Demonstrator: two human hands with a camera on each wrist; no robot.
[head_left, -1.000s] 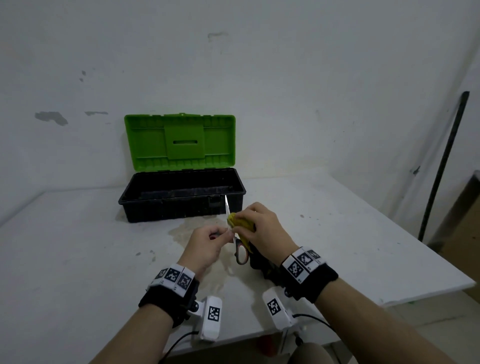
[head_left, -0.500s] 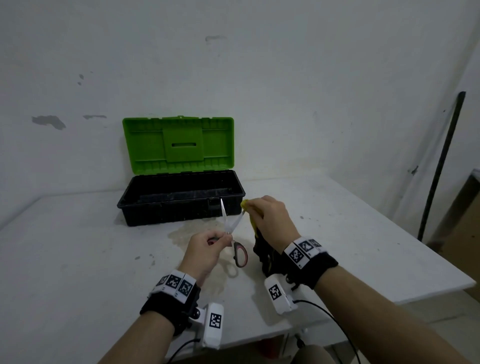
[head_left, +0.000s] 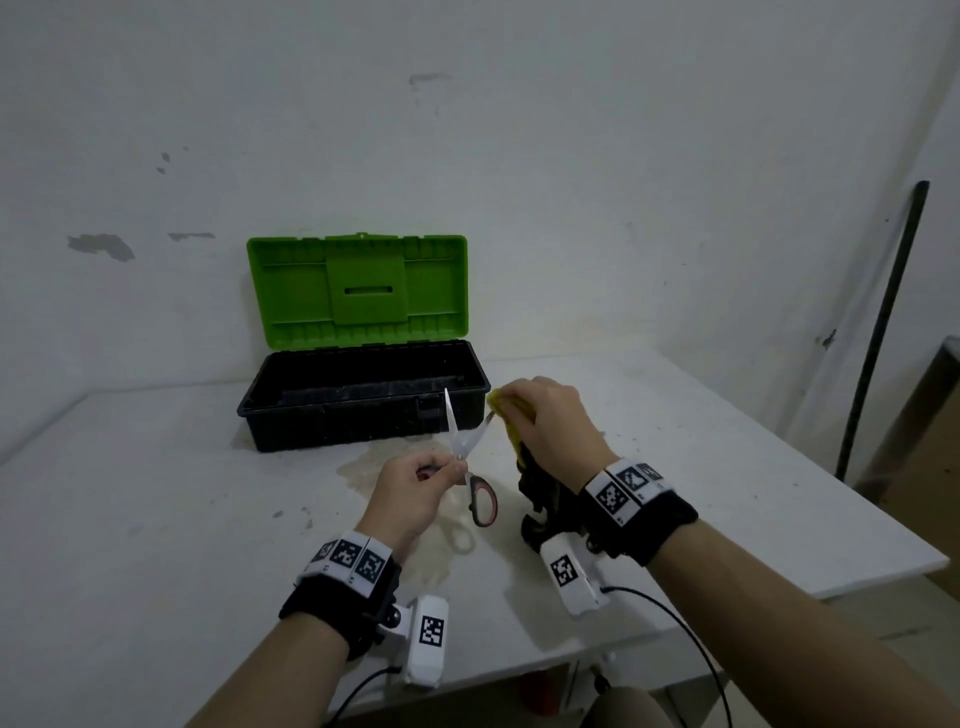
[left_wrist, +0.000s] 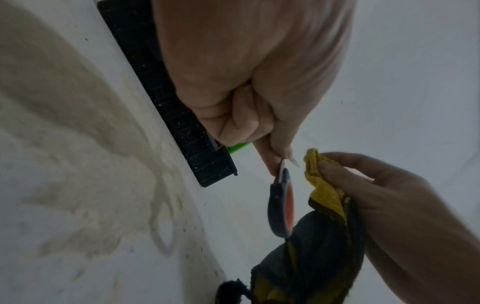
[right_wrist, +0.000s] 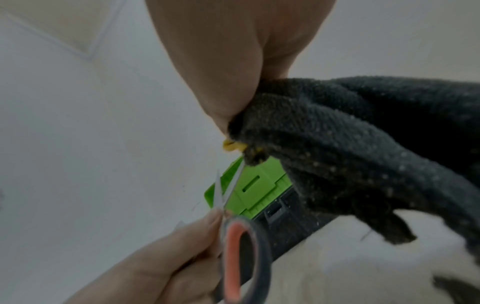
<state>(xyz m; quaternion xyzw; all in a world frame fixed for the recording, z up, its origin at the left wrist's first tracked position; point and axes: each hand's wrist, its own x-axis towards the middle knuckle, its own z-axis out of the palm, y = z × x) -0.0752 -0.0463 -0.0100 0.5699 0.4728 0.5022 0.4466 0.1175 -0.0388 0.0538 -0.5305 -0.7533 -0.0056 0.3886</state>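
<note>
Scissors pinched open in left grip, cloth clutched in right grip at one blade. Wiping likely midway; stowing in toolbox pending.

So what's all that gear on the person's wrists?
Forearms are bare, no sleeves. Each wrist wears a black band topped by a white strip of black square-code markers. Under each hangs a white box bearing one such marker, trailing a thin black cable.

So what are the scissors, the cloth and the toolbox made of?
The scissors: bright, reflective blades, likely steel; matte black-and-red handle loops, probably plastic. The cloth: black-and-yellow knit with visible looped texture, perhaps a glove. The toolbox: moulded ribs, dull sheen, so plastic.
</note>
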